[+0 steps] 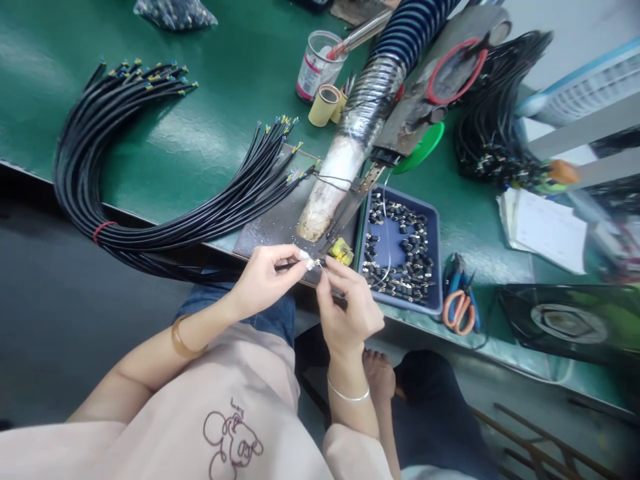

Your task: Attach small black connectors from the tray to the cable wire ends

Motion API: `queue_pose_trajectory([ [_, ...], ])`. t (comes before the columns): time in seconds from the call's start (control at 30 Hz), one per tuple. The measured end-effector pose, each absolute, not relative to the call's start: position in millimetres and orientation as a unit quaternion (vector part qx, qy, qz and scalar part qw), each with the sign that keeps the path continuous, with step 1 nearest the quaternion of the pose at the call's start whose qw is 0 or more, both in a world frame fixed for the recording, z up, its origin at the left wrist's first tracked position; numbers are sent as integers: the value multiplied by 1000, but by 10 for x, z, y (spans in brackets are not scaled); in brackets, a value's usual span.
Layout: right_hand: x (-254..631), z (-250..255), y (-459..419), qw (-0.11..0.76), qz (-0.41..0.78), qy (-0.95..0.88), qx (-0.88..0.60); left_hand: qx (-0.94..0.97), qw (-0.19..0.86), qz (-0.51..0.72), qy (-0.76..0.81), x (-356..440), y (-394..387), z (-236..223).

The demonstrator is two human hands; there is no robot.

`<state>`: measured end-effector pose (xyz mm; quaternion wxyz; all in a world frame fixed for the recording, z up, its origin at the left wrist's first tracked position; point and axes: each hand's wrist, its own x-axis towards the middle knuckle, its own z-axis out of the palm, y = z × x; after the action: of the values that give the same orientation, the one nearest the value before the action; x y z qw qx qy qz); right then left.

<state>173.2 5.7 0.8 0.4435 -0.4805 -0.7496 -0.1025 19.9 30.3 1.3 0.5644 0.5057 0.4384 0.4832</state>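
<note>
My left hand [265, 277] is closed in a pinch on a black cable [284, 267], with white coverings on its fingertips. Close against it, my right hand [350, 303] pinches a tiny piece at the cable's end, too small to make out. Both hands meet at the table's front edge, just below the stained white nozzle [320, 200] of a hose. A yellow block [341, 251] lies right behind my right fingers. To the left curves a bundle of black cables [150, 235], tied with a red band, its ends showing coloured wires.
Right of the nozzle, a blue tray [438, 267] holds many small black connectors [415, 250]. Pliers [459, 310] lie beside it. Behind stand a clear tub [320, 67] and a small cylinder [324, 105]. More cables [493, 113] and papers [547, 227] are at right. Another person's foot [380, 373] shows below.
</note>
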Motion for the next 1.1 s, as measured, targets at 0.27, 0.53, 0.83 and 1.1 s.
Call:
queue_pose_trajectory([
  [0.27,1680,-45,122,487,-84,-724,-480,468,583,506,430,242,340,57],
  [0.53,1712,-20,140,489,-73,-730,-471,469,578,505,437,263,346,68],
  [0.83,1739,2,155,481,-86,-741,-461,461,580,508,440,275,346,84],
  [1.1,1771,-12,146,470,-76,-759,-445,478,570,500,444,241,336,72],
])
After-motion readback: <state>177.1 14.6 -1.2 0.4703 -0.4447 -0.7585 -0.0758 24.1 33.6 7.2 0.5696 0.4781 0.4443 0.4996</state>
